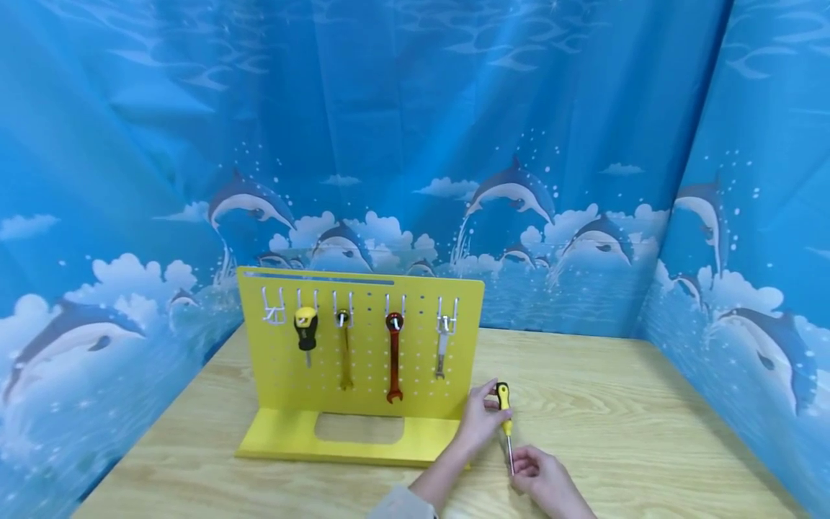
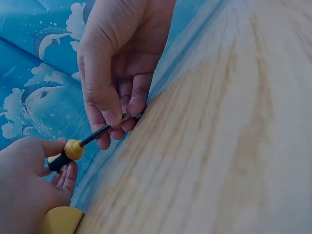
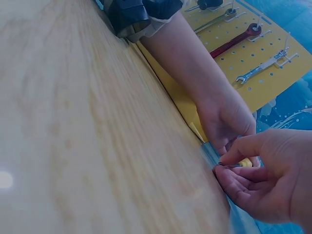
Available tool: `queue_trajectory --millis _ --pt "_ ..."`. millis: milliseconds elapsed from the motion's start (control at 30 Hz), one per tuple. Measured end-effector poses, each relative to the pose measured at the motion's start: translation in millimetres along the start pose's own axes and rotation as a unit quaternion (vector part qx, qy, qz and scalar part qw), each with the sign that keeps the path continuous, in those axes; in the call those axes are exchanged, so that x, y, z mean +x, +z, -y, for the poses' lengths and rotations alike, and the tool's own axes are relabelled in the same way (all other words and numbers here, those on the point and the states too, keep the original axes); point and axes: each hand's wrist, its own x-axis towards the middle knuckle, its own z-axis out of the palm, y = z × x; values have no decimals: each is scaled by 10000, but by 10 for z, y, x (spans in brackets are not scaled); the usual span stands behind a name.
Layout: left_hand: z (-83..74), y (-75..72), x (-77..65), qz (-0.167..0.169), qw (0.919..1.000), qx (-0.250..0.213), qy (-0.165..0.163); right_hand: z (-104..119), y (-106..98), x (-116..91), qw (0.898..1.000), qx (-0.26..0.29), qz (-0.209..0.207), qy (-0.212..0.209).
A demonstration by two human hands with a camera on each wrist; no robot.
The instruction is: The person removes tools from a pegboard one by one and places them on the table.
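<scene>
A screwdriver with a yellow and black handle (image 1: pixel 504 405) is held between both hands, to the right of the yellow pegboard (image 1: pixel 369 360). My left hand (image 1: pixel 480 419) grips the handle, thumb on one side and fingers on the other. Near the tip, my right hand (image 1: pixel 543 477) pinches the metal shaft (image 1: pixel 509 453) between thumb and fingers. In the left wrist view the shaft (image 2: pixel 96 135) slants up from the left hand (image 2: pixel 34 178) to the right hand (image 2: pixel 122 63). The right wrist view shows the right hand (image 3: pixel 268 175) covering most of the screwdriver.
On the pegboard's hooks hang a stubby screwdriver (image 1: pixel 306 333), a gold wrench (image 1: pixel 346 357), a red wrench (image 1: pixel 394 360) and a small silver wrench (image 1: pixel 442 353). The leftmost hook (image 1: pixel 274 310) bears no tool. Behind the wooden table (image 1: pixel 635 418) hangs a blue dolphin curtain (image 1: pixel 402 144).
</scene>
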Motion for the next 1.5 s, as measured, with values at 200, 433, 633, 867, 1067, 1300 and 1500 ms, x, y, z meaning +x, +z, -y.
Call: queue_trajectory --millis 200,433,633,867,1067,1300,1500 --pt "65 6 3 142 9998 117 31 42 10 -34 9997 -136 -209 -85" --pt "70 26 7 150 9992 366 27 39 11 -44 9987 -330 -354 -143" --pt "59 27 4 147 9981 598 -14 5 4 -41 9986 -344 -311 -266" --pt "55 10 -26 228 9952 947 28 -13 37 -48 9976 -489 -418 -242" --pt "57 4 -39 249 9926 1185 -37 22 65 -56 9963 -584 -558 -286" --pt "70 -3 -38 180 9869 1604 -68 36 87 -48 9953 -733 -558 -309" --pt "36 -31 -64 196 9826 1847 14 37 101 -43 9959 -694 -461 -357"
